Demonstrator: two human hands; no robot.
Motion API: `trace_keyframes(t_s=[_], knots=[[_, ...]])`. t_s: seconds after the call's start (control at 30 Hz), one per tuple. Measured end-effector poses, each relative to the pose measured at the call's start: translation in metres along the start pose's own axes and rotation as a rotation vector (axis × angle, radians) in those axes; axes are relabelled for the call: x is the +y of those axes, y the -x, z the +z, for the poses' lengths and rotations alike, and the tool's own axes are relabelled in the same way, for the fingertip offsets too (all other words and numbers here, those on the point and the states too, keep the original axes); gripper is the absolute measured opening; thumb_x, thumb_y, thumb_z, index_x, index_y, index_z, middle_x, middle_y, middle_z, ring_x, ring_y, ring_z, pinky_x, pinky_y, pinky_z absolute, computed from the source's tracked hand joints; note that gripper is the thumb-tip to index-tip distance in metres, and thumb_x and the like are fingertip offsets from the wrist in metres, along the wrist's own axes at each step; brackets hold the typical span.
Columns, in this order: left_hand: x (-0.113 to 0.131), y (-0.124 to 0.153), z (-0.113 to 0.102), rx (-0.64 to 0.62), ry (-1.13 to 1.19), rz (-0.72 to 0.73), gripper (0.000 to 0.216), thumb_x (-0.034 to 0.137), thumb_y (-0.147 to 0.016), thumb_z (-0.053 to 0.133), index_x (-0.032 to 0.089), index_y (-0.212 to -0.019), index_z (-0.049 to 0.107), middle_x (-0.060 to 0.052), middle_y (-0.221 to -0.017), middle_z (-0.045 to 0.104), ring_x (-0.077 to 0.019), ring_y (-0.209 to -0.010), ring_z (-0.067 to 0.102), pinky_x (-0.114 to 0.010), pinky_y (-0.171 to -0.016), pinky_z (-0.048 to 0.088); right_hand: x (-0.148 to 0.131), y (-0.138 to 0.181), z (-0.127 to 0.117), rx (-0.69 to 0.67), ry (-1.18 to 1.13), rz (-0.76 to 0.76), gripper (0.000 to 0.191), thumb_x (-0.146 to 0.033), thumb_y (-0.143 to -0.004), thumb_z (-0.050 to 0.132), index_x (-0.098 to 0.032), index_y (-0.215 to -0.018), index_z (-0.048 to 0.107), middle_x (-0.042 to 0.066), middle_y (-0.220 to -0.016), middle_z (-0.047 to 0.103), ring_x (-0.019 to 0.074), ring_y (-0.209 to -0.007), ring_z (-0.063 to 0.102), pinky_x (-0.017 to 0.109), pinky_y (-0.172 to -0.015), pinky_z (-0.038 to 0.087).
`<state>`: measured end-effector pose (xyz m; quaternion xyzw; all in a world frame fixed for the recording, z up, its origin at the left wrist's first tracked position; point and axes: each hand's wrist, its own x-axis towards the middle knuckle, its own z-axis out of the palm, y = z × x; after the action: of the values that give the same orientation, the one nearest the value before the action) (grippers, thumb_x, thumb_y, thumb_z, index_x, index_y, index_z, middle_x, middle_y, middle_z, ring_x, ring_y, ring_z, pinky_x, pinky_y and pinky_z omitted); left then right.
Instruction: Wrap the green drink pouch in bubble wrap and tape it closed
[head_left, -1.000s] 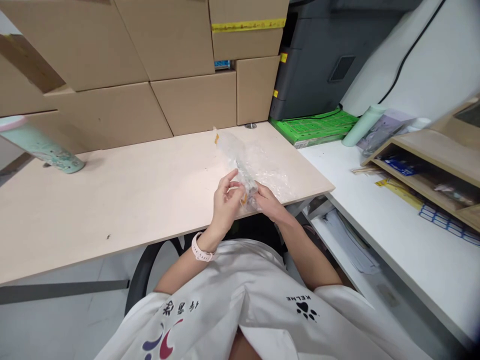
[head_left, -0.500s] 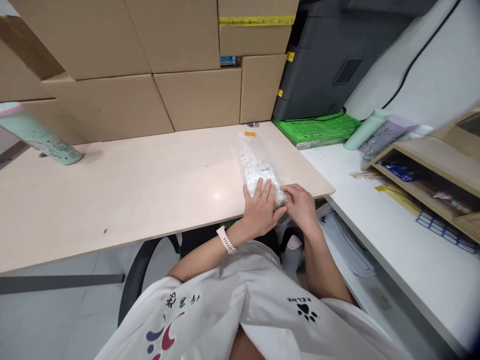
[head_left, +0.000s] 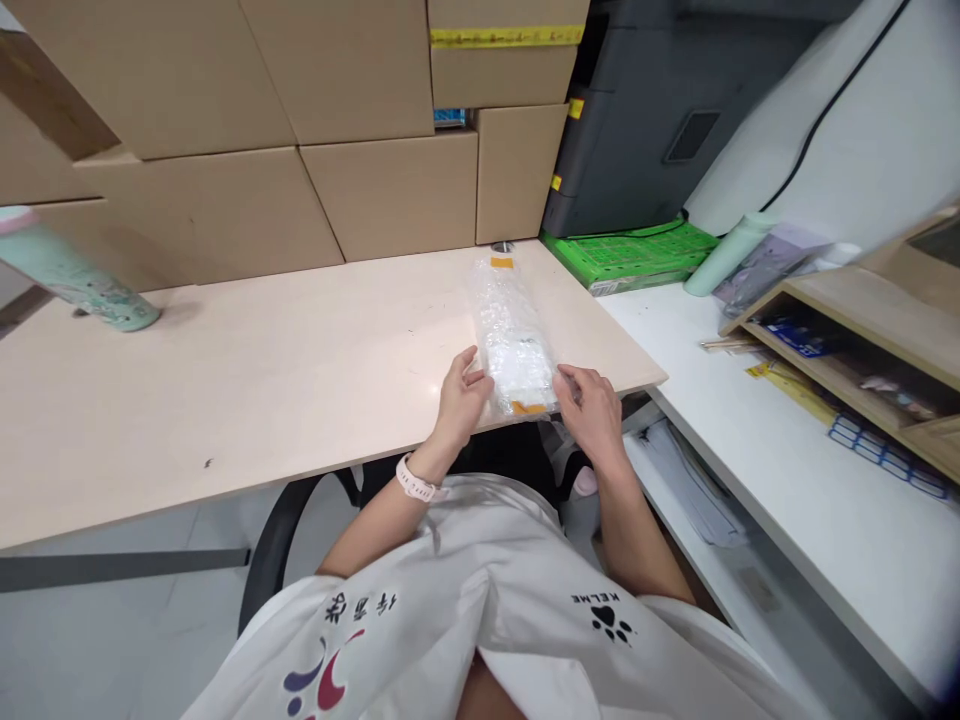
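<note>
Clear bubble wrap (head_left: 495, 298) lies between two sets of fingertips, right of centre in the frame, flat on the table close to its front edge. The left hand (head_left: 459, 402) has its fingers loosely bent and apart, closed around nothing, with the thumb at the wrap's left side. The right hand (head_left: 592, 412) is curled at the opposite side, thumb along the border; whether it pinches the film cannot be told. Placed one to each side, the hands seem to keep the light, slippery sheet square to the body, and leaving the top uncovered keeps it in plain sight. Something white (head_left: 523, 365) shows through the near half, too blurred by the bubbles to name. A near strip of orange tape (head_left: 529, 408) crosses the lower end and a far strip (head_left: 502, 262) the upper end, probably to hold the plastic shut. On the left wrist sits a pale pink watch (head_left: 415, 480). The pale wooden table (head_left: 292, 370) stretches toward the left of the frame, where a mint tumbler (head_left: 86, 275) stands, likely out of the way of the elbows. Cardboard boxes (head_left: 390, 195) are stacked along the top, pushed to the back, presumably to spare working room. At upper right a dark grey case (head_left: 637, 125) rests above a green box (head_left: 630, 258), and a white desk (head_left: 780, 430) carries a wooden rack (head_left: 870, 300).
</note>
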<state>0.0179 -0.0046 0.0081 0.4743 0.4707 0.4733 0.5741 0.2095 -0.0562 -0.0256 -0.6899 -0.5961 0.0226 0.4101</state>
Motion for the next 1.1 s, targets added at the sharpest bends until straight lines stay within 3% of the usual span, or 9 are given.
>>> trace_keyframes(t_s=[0.2,0.3,0.4,0.53,0.6,0.77,0.87,0.97,1.1], knots=[[0.013,0.003,-0.012,-0.179,0.18,-0.216,0.068,0.018,-0.07,0.075,0.021,-0.133,0.05,-0.011,-0.117,0.069,-0.0192,-0.08,0.069,-0.032,-0.065,0.057,-0.011,0.009,0.003,-0.002,-0.098,0.013,0.038,-0.051,-0.098,0.041,-0.029,-0.115,0.068,0.01,-0.111,0.069,0.0339,-0.104,0.062,0.06,-0.096,0.046],[0.011,0.01,-0.013,-0.229,0.157,-0.232,0.051,0.029,-0.069,0.081,0.023,-0.116,0.06,-0.006,-0.1,0.073,-0.0213,-0.078,0.069,-0.036,-0.067,0.058,-0.017,0.017,0.009,-0.009,-0.231,0.059,0.033,-0.051,-0.096,0.048,-0.03,-0.112,0.068,0.007,-0.109,0.07,0.0314,-0.104,0.064,0.058,-0.097,0.048],[0.009,0.016,-0.014,-0.184,0.195,-0.193,0.049,0.025,-0.063,0.086,0.023,-0.105,0.061,-0.008,-0.109,0.073,-0.0279,-0.099,0.07,-0.044,-0.085,0.058,-0.025,0.027,0.019,-0.013,-0.449,0.218,0.038,-0.054,-0.09,0.059,-0.027,-0.115,0.067,0.008,-0.11,0.071,0.0303,-0.102,0.067,0.055,-0.095,0.052],[0.012,0.028,-0.018,-0.136,0.261,-0.023,0.059,0.021,-0.062,0.086,0.026,-0.113,0.057,-0.009,-0.126,0.068,-0.0339,-0.121,0.063,-0.054,-0.103,0.05,-0.037,0.037,0.023,0.087,-0.732,0.434,0.076,-0.053,-0.076,0.075,-0.026,-0.141,0.048,0.013,-0.14,0.058,0.034,-0.125,0.058,0.054,-0.102,0.052],[0.015,0.036,-0.02,-0.14,0.261,0.09,0.063,0.023,-0.066,0.085,0.03,-0.12,0.054,-0.008,-0.134,0.064,-0.0345,-0.128,0.058,-0.056,-0.107,0.047,-0.045,0.039,0.018,0.025,-0.852,0.462,0.087,-0.051,-0.073,0.077,-0.028,-0.148,0.039,0.012,-0.151,0.049,0.0356,-0.135,0.051,0.055,-0.105,0.051],[0.029,0.054,-0.033,-0.193,0.062,0.26,0.084,0.037,-0.075,0.081,0.038,-0.145,0.035,-0.007,-0.146,0.055,-0.0377,-0.137,0.05,-0.059,-0.109,0.044,-0.057,0.041,0.004,-0.404,-1.078,0.477,0.044,-0.05,-0.076,0.074,-0.029,-0.114,0.07,0.008,-0.122,0.072,0.0398,-0.117,0.066,0.061,-0.094,0.058],[0.051,0.056,-0.055,0.047,-0.275,0.544,0.094,0.045,-0.082,0.075,0.046,-0.155,0.016,0.001,-0.161,0.036,-0.0369,-0.15,0.03,-0.062,-0.118,0.031,-0.058,0.043,0.001,-0.403,-1.069,0.48,0.031,-0.051,-0.074,0.077,-0.031,-0.097,0.075,0.006,-0.109,0.077,0.0384,-0.106,0.071,0.061,-0.092,0.06],[0.087,0.048,-0.08,0.135,-0.539,0.92,0.064,0.061,-0.081,0.068,0.048,-0.141,0.049,0.025,-0.164,0.007,-0.0331,-0.155,-0.016,-0.058,-0.128,-0.003,-0.059,0.043,-0.003,-0.47,-1.056,0.443,0.034,-0.053,-0.068,0.083,-0.031,-0.093,0.077,0.005,-0.103,0.078,0.0365,-0.099,0.073,0.057,-0.085,0.063],[0.126,0.03,-0.095,-0.07,-0.449,0.778,0.053,0.071,-0.077,0.064,0.042,-0.121,0.068,0.027,-0.16,0.02,-0.0248,-0.151,-0.029,-0.056,-0.129,0.0,-0.059,0.044,-0.009,-0.586,-1.051,0.366,0.041,-0.061,-0.061,0.085,-0.031,-0.088,0.077,0.004,-0.095,0.079,0.0343,-0.089,0.075,0.055,-0.078,0.064]])
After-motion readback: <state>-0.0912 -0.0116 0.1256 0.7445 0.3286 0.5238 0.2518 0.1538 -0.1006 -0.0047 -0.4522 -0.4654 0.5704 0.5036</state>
